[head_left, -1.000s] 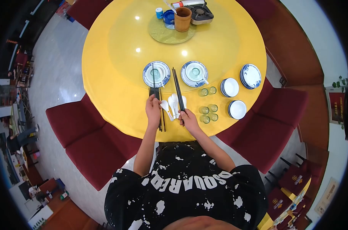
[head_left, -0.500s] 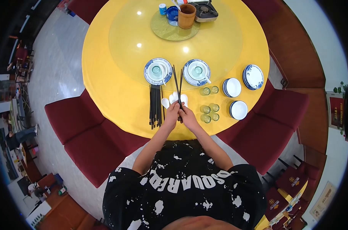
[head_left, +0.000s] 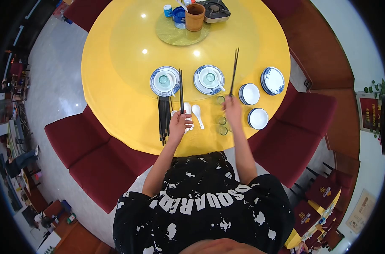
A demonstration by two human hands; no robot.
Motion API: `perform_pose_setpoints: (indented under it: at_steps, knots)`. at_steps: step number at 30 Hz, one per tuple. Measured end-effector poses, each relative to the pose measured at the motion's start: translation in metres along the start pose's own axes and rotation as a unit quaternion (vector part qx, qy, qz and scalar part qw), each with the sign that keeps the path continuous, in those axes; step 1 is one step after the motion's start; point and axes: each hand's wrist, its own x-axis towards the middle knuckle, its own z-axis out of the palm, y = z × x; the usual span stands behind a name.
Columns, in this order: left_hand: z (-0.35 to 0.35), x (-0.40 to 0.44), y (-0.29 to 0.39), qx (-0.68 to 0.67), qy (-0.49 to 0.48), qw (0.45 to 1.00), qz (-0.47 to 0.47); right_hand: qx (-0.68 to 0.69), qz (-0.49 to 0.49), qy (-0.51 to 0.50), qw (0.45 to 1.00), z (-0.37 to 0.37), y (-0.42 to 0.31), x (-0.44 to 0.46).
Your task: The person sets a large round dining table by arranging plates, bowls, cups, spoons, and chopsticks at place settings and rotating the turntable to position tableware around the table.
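Near the glasses point(head_left: 223, 130), my right hand point(head_left: 232, 111) is closed round a chopstick pair point(head_left: 234, 72), best held together and clear of them, while my left hand point(head_left: 178, 125) grips other chopsticks point(head_left: 181, 93) beside the spoons point(head_left: 196, 111).

White-splattered black "DSQUARED" T-shirt point(head_left: 204, 211)

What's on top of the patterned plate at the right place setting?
The patterned plate bears a white bowl, a greenish glass and a white spoon. The bowl covers the plate's centre.
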Motion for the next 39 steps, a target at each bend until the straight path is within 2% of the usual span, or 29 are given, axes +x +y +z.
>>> perform_pose_setpoints:
  at_steps: [2, 5, 11, 20, 23, 36, 38, 39]
  knots:
    - [0.001, -0.003, -0.004, 0.004, 0.004, 1.0, -0.014, -0.125, -0.041, 0.033, 0.991, -0.038, -0.016, 0.039]
    - [0.003, 0.004, -0.018, 0.009, 0.01, 1.0, -0.021, -0.22, -0.036, -0.03, 0.974, -0.059, -0.025, 0.082]
    - [0.01, 0.019, -0.044, 0.028, 0.05, 0.998, -0.015, -0.39, -0.089, -0.14, 0.906, -0.033, 0.047, 0.151]
    - [0.006, 0.038, -0.05, 0.089, 0.11, 0.99, 0.023, -0.438, -0.105, -0.226, 0.864, -0.015, 0.038, 0.169]
    - [0.005, 0.051, -0.056, 0.112, 0.136, 0.984, 0.036, -0.415, -0.079, -0.243, 0.873, -0.017, 0.029, 0.169]
    - [-0.003, 0.096, -0.058, 0.15, 0.234, 0.956, 0.091, -0.389, -0.133, -0.183, 0.893, -0.016, 0.033, 0.163]
    - [-0.007, 0.104, -0.054, 0.187, 0.243, 0.947, 0.092, -0.385, -0.117, -0.175, 0.898, -0.018, 0.026, 0.157]
    - [-0.011, 0.109, -0.055, 0.206, 0.247, 0.942, 0.092, -0.389, -0.138, -0.15, 0.899, -0.019, 0.023, 0.152]
